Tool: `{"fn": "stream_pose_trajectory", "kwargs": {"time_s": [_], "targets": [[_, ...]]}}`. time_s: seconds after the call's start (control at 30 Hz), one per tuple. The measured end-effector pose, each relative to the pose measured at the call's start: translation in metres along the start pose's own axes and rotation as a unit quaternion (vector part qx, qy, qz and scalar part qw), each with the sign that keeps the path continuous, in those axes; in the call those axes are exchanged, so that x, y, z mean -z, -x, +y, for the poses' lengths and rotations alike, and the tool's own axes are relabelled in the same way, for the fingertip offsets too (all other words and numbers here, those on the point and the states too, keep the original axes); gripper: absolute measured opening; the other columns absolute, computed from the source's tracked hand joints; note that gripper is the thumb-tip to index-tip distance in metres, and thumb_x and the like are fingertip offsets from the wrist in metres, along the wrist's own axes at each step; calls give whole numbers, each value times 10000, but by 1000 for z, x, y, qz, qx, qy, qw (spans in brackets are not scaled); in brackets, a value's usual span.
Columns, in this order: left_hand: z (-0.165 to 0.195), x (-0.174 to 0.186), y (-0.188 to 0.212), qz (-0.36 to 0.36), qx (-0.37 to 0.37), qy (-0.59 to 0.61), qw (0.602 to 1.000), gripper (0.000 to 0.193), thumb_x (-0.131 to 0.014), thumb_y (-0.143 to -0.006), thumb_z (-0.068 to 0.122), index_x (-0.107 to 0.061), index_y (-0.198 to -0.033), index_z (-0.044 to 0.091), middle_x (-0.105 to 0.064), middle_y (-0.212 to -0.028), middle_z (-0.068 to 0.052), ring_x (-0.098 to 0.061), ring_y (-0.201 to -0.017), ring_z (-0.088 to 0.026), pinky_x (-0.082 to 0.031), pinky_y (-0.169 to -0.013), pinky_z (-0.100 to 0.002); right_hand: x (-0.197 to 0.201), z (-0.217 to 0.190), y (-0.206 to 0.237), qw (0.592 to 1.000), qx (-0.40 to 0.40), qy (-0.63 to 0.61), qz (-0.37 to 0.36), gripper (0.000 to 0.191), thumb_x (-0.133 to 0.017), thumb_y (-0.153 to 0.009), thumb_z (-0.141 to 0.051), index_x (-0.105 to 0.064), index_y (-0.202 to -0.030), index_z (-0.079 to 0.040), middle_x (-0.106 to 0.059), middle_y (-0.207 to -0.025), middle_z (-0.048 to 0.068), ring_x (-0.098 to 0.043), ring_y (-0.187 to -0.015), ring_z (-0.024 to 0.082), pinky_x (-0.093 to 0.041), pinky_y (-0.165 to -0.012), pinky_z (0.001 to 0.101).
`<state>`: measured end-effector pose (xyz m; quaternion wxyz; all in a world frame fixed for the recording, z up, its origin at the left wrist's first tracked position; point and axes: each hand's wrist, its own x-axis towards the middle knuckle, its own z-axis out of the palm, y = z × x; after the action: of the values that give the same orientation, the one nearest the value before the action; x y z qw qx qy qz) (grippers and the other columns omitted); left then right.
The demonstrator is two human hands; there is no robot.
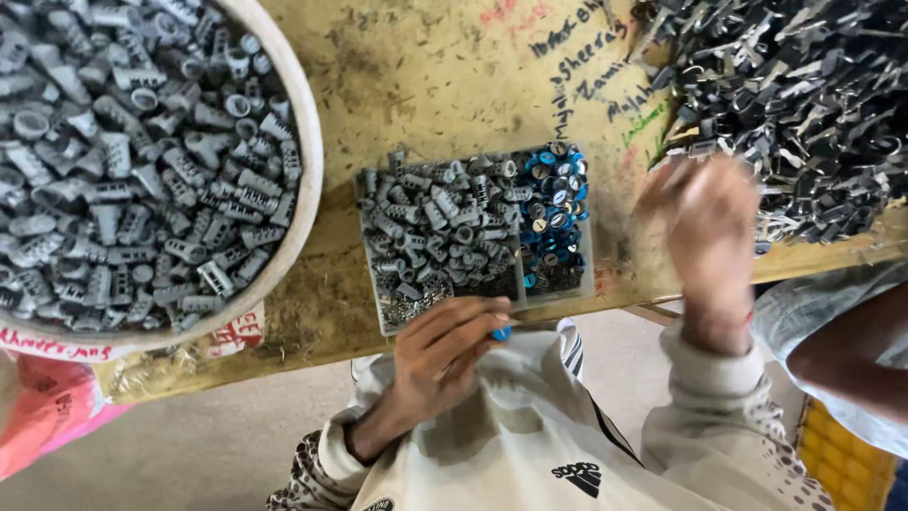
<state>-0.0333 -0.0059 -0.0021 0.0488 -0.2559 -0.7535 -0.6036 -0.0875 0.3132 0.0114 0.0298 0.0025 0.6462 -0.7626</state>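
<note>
— Blue round cap pinched in our left hand fingertips, just below the clear divided tray, presumably for fitting.
— Right hand?
— Blurred beside the dark metal clip pile; grip unreadable.

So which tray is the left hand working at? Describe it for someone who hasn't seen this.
Start at the big round bowl of grey plastic pieces. Right of it on the yellowed table sits a small clear tray, with the left hand at its near edge. Only it is split: grey parts left, blue rings right.
</note>
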Motion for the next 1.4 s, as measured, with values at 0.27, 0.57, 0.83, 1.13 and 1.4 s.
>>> {"fn": "stream_pose_trajectory", "kwargs": {"time_s": [0.27,0.57,0.83,1.13,1.4], "targets": [[7,-5,3,-27,-48,-89,994,341,-798,-866,18,-665,-1179,-19,-724,-1088,-148,-724,-932,-303,-614,-774,-398,-90,22,51,892,122,377,-218,416,-627,-860,73,-578,-1268,7,-692,-967,160,-690,-802,343,-542,-682,407],[0,2,16,-50,-34,-111,992,400,-769,-823,-69,-648,-1204,-61,-705,-1138,-159,-700,-1002,-318,-604,-835,-411,-97,-3,52,871,188,403,-210,507,-637,-918,92,-513,-1392,-34,-620,-869,98,-614,-700,293,-503,-635,414],[-1,-9,29,-89,103,5,991,356,-756,-922,-9,-645,-1260,3,-713,-1165,-136,-687,-1085,-305,-588,-895,-385,-105,-29,50,752,9,494,-436,966,-626,-724,29,-247,-1605,-87,-554,-961,203,-604,-740,350,-515,-620,455],[2,31,36,15,158,-50,986,280,-766,-910,45,-719,-1186,43,-748,-835,-96,-705,-663,-199,-556,-585,-338,-87,-65,-43,849,289,440,54,634,-613,-825,-102,-444,-1429,-10,-652,-1190,183,-644,-1033,298,-536,-854,407],[-4,49,35,-80,209,-361,905,154,-683,-927,105,-704,-1074,64,-758,-931,-102,-739,-760,-244,-595,-587,-372,-110,-5,-5,637,150,622,-430,227,-636,-837,-147,-679,-1057,-113,-659,-928,43,-647,-916,221,-499,-778,367]]}}
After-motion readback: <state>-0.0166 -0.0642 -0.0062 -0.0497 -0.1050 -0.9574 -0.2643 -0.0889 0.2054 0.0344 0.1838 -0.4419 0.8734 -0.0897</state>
